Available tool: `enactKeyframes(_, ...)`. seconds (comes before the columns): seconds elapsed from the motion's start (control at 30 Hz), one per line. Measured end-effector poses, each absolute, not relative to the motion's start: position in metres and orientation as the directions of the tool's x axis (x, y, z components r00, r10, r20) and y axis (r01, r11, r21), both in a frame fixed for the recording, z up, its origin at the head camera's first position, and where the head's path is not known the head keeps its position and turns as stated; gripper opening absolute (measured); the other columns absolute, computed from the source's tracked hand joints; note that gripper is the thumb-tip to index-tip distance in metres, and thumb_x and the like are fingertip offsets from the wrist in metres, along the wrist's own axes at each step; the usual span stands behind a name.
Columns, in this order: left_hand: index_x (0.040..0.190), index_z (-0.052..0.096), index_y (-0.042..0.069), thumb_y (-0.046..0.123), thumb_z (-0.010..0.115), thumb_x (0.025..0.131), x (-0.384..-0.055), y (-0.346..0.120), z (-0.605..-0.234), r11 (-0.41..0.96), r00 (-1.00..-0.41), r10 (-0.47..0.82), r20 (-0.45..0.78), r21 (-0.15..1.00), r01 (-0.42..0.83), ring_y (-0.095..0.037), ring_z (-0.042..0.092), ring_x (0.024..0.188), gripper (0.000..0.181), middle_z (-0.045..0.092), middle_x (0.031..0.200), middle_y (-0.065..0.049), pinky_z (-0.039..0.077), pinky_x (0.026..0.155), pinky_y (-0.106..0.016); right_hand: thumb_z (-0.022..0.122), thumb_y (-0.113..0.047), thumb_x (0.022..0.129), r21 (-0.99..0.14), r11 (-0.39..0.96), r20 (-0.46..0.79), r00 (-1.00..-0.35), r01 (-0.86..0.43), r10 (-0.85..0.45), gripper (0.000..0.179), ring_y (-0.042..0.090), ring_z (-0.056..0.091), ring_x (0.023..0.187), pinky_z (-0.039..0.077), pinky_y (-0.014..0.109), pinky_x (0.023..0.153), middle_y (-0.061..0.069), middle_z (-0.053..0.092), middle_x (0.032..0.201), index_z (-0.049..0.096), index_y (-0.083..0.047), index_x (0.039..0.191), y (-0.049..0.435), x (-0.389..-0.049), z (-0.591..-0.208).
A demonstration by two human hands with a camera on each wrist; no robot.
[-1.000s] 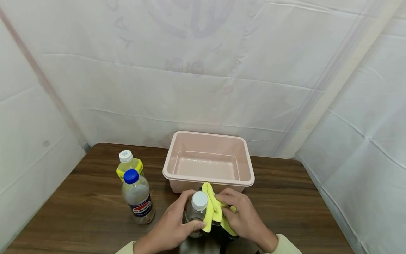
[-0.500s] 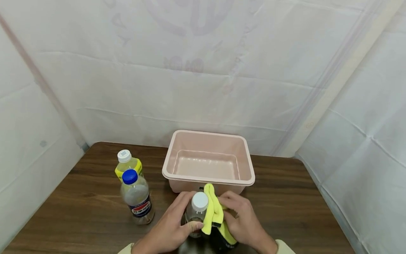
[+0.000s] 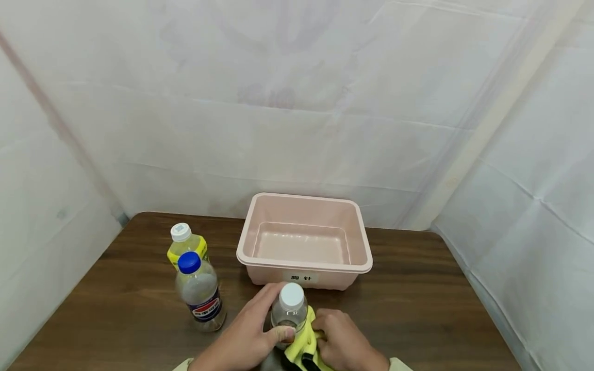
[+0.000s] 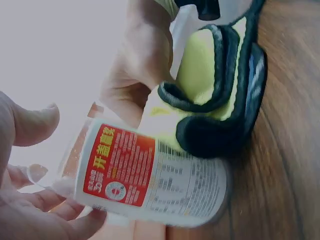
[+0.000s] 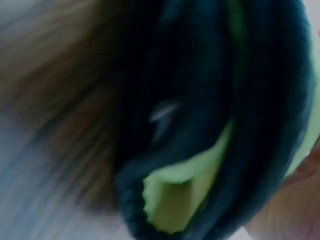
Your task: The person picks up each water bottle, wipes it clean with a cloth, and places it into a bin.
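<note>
A clear bottle with a white cap [image 3: 292,296] stands on the table near the front, and its red and white label [image 4: 120,167] shows in the left wrist view. My left hand [image 3: 248,330] grips this bottle from the left, thumb across its near side. Against the bottle's right side, my right hand [image 3: 343,340] holds a bunched yellow cloth with black edging [image 3: 301,344]. In the left wrist view the folded cloth [image 4: 200,70] touches the lower part of the label. Blurred dark folds of cloth [image 5: 200,125] fill much of the right wrist view.
Behind the hands sits a pink plastic tub [image 3: 303,265] with a label on its front. To the left stand a blue-capped bottle [image 3: 201,296] and, behind it, a white-capped bottle with a yellow label [image 3: 185,242]. White sheeting [image 3: 297,129] surrounds the wooden table [image 3: 427,299].
My right hand has moved the cloth lower along the bottle, towards me. The tub's front label has come into view. My left hand keeps its grip on the bottle.
</note>
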State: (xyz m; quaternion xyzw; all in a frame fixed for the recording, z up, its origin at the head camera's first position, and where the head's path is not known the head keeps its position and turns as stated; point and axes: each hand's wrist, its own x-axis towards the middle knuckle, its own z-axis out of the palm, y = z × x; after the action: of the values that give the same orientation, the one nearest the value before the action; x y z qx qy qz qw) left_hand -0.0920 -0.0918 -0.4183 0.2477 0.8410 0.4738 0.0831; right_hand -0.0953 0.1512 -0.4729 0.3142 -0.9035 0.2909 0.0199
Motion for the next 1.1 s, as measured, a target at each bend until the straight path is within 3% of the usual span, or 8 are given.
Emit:
enactKeyframes(0.17,0.152,0.043,0.034,0.042,0.077,0.094,-0.089,-0.087,-0.418,0.395,-0.882,0.471,0.028,0.887,0.239,-0.020,0.051,0.130,0.068,0.046,0.148,0.006,0.048,0.105,-0.042,0.070,0.006,0.081,-0.582,0.653,0.156,-0.854,-0.485,-0.496,0.027,-0.006,0.038,0.065,0.039,0.014,0.058,-0.014,0.049,0.074,0.072,-0.020,0.076,0.154,-0.091,-0.466)
enactKeyframes(0.33,0.145,0.050,0.039,0.049,0.080,0.089,-0.090,-0.080,-0.421,0.395,-0.916,0.400,0.022,0.898,0.195,-0.023,0.050,0.129,0.064,0.042,0.149,0.005,0.047,0.105,-0.048,0.073,0.005,0.082,-0.581,0.665,0.215,-0.876,-0.469,-0.431,0.028,-0.006,0.040,0.066,0.040,0.015,0.058,-0.016,0.052,0.076,0.075,-0.022,0.084,0.157,-0.088,-0.456)
enactKeyframes(0.5,0.144,0.055,0.037,0.052,0.080,0.088,-0.090,-0.080,-0.422,0.409,-0.927,0.374,0.038,0.890,0.202,-0.016,0.053,0.121,0.063,0.049,0.135,0.006,0.048,0.100,-0.037,0.076,0.008,0.079,-0.612,0.615,0.325,-0.867,-0.497,-0.378,0.033,-0.007,0.044,0.069,0.044,0.015,0.058,-0.016,0.055,0.078,0.078,-0.023,0.089,0.157,-0.087,-0.445)
enactKeyframes(0.67,0.151,0.051,0.029,0.051,0.079,0.090,-0.091,-0.084,-0.421,0.406,-0.915,0.394,0.087,0.877,0.258,-0.011,0.054,0.118,0.071,0.056,0.129,0.010,0.049,0.097,-0.029,0.074,0.012,0.082,-0.653,0.466,0.479,-0.803,-0.596,-0.355,0.039,-0.004,0.051,0.073,0.050,0.018,0.060,-0.010,0.062,0.082,0.081,-0.020,0.103,0.160,-0.095,-0.431)
enactKeyframes(0.8,0.144,0.053,0.027,0.049,0.081,0.089,-0.091,-0.090,-0.419,0.396,-0.911,0.399,0.101,0.877,0.271,-0.009,0.055,0.115,0.065,0.061,0.127,0.008,0.050,0.093,-0.027,0.071,0.013,0.085,-0.637,0.379,0.565,-0.741,-0.672,-0.364,0.040,0.000,0.057,0.079,0.053,0.019,0.065,-0.006,0.068,0.090,0.080,-0.017,0.110,0.158,-0.100,-0.427)
enactKeyframes(1.1,0.138,0.053,0.029,0.048,0.077,0.093,-0.097,-0.094,-0.419,0.371,-0.880,0.455,0.135,0.870,0.326,-0.008,0.058,0.110,0.054,0.064,0.125,0.006,0.050,0.091,-0.026,0.069,0.017,0.083,-0.617,0.376,0.576,-0.723,-0.691,-0.381,0.043,0.001,0.060,0.083,0.055,0.022,0.069,-0.004,0.069,0.093,0.080,-0.014,0.112,0.156,-0.103,-0.419)
